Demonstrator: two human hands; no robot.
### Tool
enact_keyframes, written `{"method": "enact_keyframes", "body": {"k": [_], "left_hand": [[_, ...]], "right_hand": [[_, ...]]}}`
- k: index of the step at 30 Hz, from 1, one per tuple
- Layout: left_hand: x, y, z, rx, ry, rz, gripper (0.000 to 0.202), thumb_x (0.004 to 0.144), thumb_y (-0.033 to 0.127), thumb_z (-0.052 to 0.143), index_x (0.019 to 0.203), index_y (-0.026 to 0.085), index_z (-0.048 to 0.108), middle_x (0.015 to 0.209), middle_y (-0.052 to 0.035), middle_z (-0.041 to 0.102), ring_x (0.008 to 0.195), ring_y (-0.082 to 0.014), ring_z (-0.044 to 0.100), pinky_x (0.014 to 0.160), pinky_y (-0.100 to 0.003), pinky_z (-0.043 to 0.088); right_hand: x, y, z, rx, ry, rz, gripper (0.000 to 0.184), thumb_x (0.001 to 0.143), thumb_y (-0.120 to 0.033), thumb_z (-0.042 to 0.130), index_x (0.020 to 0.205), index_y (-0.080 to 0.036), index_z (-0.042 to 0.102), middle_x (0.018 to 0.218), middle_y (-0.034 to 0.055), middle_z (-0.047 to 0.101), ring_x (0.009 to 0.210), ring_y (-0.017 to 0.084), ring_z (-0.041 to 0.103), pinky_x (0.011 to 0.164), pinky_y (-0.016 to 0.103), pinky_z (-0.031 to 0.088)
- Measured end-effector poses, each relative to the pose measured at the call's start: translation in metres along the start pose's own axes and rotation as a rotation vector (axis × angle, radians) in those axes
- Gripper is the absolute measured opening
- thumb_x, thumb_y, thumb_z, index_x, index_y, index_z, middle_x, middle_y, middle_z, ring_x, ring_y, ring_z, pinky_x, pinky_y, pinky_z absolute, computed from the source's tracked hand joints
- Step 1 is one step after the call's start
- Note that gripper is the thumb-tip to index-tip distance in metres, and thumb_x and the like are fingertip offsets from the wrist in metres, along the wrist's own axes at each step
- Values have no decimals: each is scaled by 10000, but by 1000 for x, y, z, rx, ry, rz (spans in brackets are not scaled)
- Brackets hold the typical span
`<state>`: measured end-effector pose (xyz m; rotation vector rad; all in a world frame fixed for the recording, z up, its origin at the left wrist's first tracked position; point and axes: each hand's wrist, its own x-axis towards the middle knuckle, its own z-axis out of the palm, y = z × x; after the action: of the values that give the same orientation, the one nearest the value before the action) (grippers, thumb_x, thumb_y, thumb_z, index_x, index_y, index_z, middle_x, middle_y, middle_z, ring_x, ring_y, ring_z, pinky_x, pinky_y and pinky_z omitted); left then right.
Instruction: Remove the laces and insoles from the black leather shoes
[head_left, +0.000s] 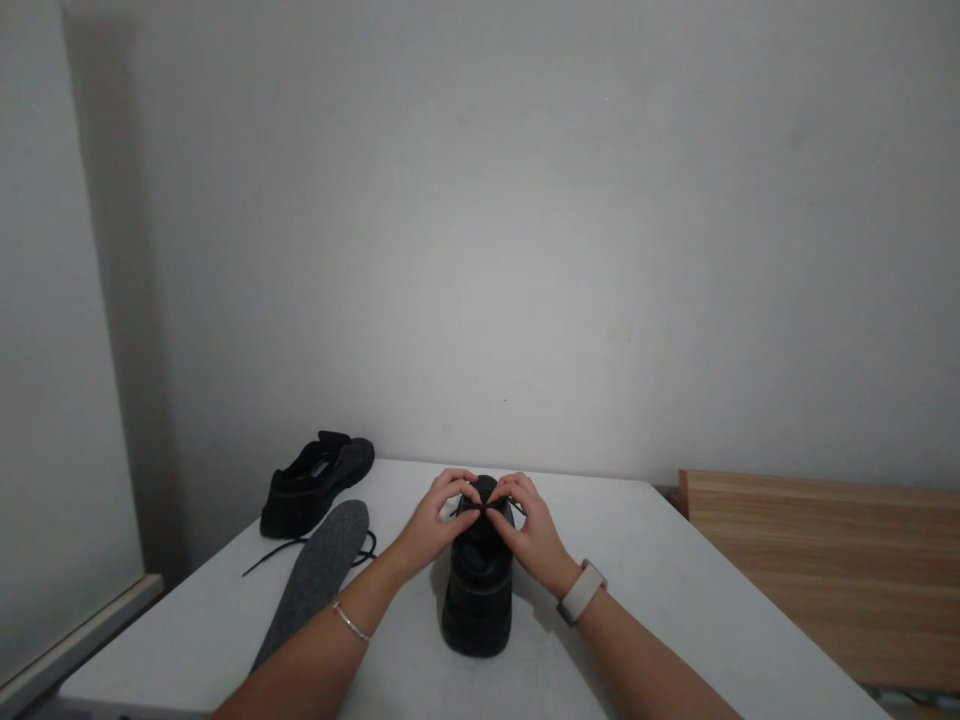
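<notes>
A black shoe (478, 590) stands on the white table (660, 600), heel toward me. My left hand (439, 520) and my right hand (529, 525) meet over its front part. Both pinch the thin black shoelace (484, 508) at the top of the shoe, fingers curled and pressed together. A thin bracelet sits on my left wrist and a pale watch band on my right wrist.
A second black shoe (316, 482) lies at the table's back left, with a loose black lace (274, 553) trailing from it. A grey insole (319, 570) lies flat beside my left forearm. A wooden surface (825, 570) adjoins the table on the right. A plain wall stands behind.
</notes>
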<state>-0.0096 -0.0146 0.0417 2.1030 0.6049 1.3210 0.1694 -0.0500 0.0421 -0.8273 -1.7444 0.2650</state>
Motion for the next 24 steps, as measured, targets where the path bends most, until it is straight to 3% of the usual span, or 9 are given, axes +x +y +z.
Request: {"method": "enact_keyframes", "body": {"k": [8, 16, 20, 22, 24], "left_hand": [[2, -2, -3, -248, -17, -86, 150, 739, 285, 706, 753, 168, 613, 1130, -93, 542, 1136, -254, 483, 1011, -367, 307], [3, -1, -10, -542, 88, -209, 159, 763, 314, 698, 751, 155, 696, 1121, -80, 614, 1017, -216, 547, 934, -332, 368], [5, 1, -13, -672, 95, -194, 373, 804, 490, 607, 792, 143, 743, 1061, -106, 655, 1035, -239, 555, 949, -349, 374], [6, 1, -14, -755, 100, -227, 567, 836, 618, 455, 797, 133, 747, 1012, -127, 676, 1023, -256, 569, 934, -374, 394], [7, 0, -15, -759, 139, -282, 636, 846, 652, 381, 788, 130, 741, 943, -132, 692, 975, -253, 588, 898, -379, 416]], "right_hand": [[0, 0, -1, -9, 64, -22, 105, 766, -118, 556, 821, -208, 564, 871, 33, 540, 839, 190, 511, 728, 317, 415], [5, 3, -6, 190, 140, 60, 43, 806, -249, 604, 808, -208, 618, 886, 42, 555, 831, 182, 539, 684, 300, 443], [7, 5, -10, 333, 164, 131, 107, 788, -312, 648, 766, -207, 642, 854, 32, 564, 828, 179, 535, 708, 299, 437], [7, 7, -12, 404, 195, 176, 187, 829, -355, 600, 733, -200, 641, 806, 22, 561, 759, 159, 514, 695, 295, 421], [7, 12, -13, 492, 242, 239, 308, 881, -417, 505, 715, -193, 634, 783, 22, 563, 680, 141, 483, 649, 292, 406]]}}
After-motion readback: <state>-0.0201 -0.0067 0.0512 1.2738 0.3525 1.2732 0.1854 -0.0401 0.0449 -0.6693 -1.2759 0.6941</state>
